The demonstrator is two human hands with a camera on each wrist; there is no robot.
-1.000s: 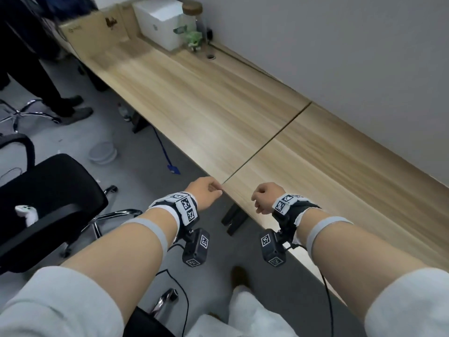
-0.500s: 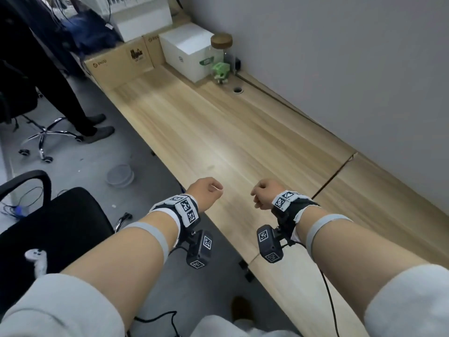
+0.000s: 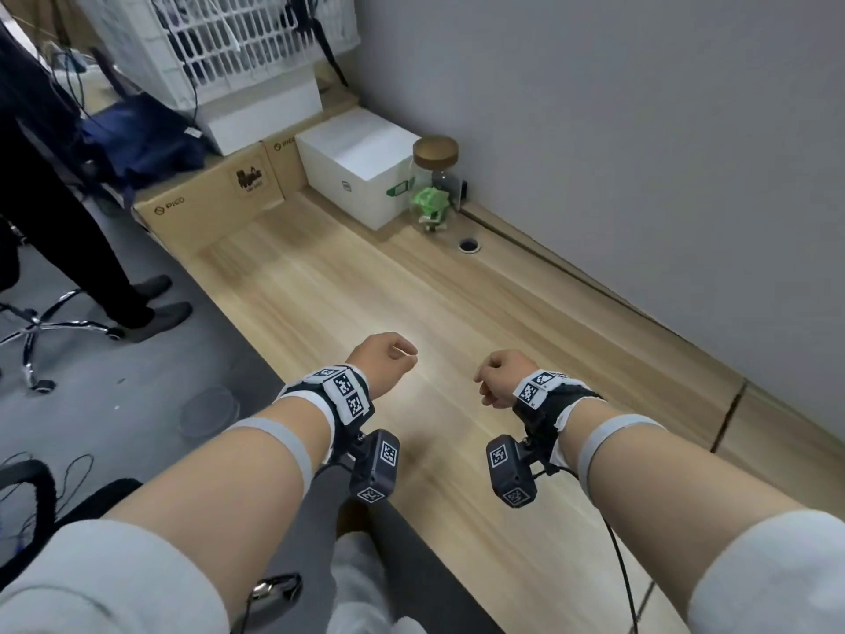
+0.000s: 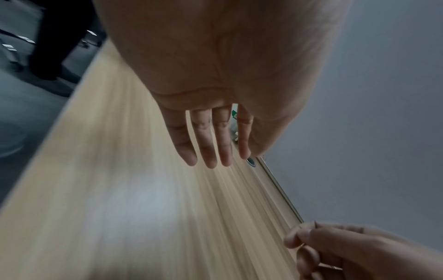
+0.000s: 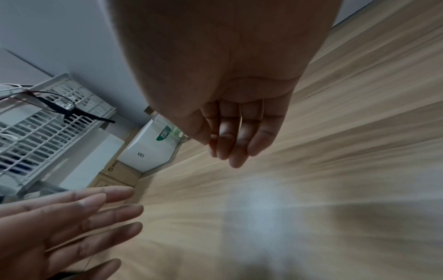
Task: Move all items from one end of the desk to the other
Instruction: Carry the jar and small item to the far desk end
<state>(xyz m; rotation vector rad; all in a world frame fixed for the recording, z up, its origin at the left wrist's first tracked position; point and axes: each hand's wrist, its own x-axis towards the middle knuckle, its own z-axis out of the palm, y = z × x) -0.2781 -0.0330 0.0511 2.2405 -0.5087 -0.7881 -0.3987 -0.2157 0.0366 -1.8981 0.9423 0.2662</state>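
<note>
At the far end of the wooden desk (image 3: 347, 304) stand a white box (image 3: 361, 164), a glass jar with a wooden lid (image 3: 435, 169) and a small green toy (image 3: 429, 205) in front of the jar. My left hand (image 3: 388, 359) and right hand (image 3: 498, 377) hover side by side over the desk's near part, well short of these items. The left wrist view shows the left hand (image 4: 208, 147) with fingers straight and nothing in it. In the right wrist view the right hand (image 5: 235, 140) hangs relaxed and holds nothing, with the white box (image 5: 148, 151) beyond it.
Brown cardboard boxes (image 3: 205, 203) close off the desk's far end, with a white slatted crate (image 3: 219, 43) stacked behind. A cable hole (image 3: 469, 245) sits near the grey wall. A standing person (image 3: 59, 212) and chair base (image 3: 41, 331) are on the floor left.
The view has travelled along the desk toward its far end, so the box, jar and toy are now closer. Both hands keep their places side by side and hold nothing.
</note>
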